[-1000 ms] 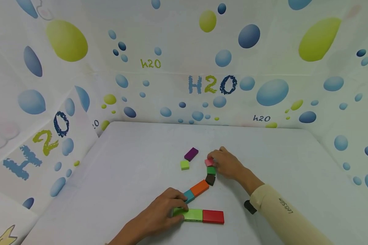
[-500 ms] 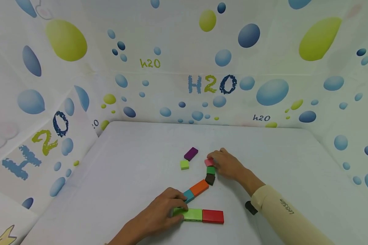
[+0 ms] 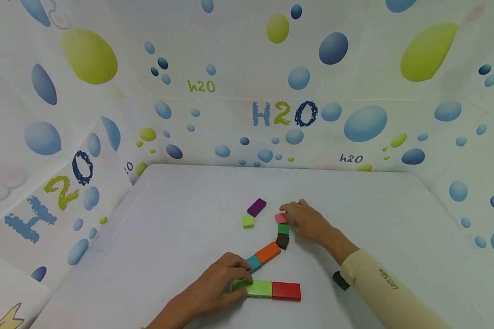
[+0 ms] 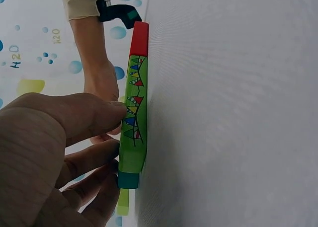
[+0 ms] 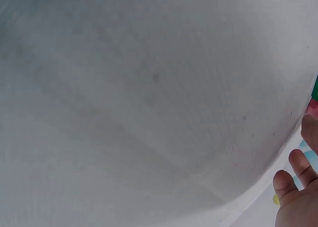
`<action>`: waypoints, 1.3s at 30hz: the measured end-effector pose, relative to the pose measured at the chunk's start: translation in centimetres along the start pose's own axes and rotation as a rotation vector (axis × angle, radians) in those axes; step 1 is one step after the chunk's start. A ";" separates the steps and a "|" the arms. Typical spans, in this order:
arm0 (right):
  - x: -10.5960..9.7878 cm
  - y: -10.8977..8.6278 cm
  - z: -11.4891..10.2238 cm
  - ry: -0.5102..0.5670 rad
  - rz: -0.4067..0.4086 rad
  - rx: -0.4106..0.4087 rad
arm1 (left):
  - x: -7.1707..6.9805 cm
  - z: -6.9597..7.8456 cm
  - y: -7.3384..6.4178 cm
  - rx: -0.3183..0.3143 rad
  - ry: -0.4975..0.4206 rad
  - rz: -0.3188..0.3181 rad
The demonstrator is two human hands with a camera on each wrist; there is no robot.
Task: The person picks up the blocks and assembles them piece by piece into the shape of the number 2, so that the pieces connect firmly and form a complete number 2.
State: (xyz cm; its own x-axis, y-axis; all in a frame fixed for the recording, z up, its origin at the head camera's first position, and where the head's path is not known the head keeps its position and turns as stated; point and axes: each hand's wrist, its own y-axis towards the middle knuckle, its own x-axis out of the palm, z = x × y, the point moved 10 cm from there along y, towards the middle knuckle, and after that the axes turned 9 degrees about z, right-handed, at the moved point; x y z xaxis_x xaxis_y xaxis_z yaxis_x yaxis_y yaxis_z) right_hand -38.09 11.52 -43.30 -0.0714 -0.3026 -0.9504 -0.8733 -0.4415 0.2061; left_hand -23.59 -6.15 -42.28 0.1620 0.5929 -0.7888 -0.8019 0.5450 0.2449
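In the head view, my left hand (image 3: 220,281) pinches the left end of a long light green block (image 3: 259,289), index finger over its top and thumb on the near side. The left wrist view shows small flags printed on this block's side. A red block (image 3: 286,291) lies end to end with it. Behind my left fingertips a teal block (image 3: 253,263) meets an orange block (image 3: 268,252). My right hand (image 3: 306,220) is beside a pink block (image 3: 281,218), index finger raised behind it. A green block (image 3: 283,229) and a dark brown block (image 3: 282,241) continue the curve from the pink one.
Left of the curve lie a purple block (image 3: 257,207) and a small lime block (image 3: 248,222). Everything lies on a white table (image 3: 181,205), with a patterned backdrop (image 3: 230,68) at its back and sides. A dark wrist camera (image 3: 340,280) hangs under my right sleeve.
My right index finger has lifted away from the pink block, and the right hand has shifted slightly to the right. The left hand and the blocks look unchanged.
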 end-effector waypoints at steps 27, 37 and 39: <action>-0.4 2.5 -2.8 -0.034 0.056 -0.035 | 0.1 0.0 -0.1 0.006 0.010 0.000; -0.2 3.0 -3.6 -0.029 0.064 -0.043 | 0.1 0.0 0.0 -0.001 0.001 -0.008; -0.2 3.0 -3.8 -0.016 0.063 -0.043 | 0.1 0.0 -0.1 -0.001 0.001 -0.005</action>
State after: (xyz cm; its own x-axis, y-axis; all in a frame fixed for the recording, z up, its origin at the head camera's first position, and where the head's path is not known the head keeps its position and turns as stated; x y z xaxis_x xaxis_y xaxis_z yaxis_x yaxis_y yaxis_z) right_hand -38.88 7.06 -41.60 -0.1336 -0.3178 -0.9387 -0.8453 -0.4579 0.2754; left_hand -23.51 -6.12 -42.32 0.1657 0.5893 -0.7907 -0.8013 0.5478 0.2404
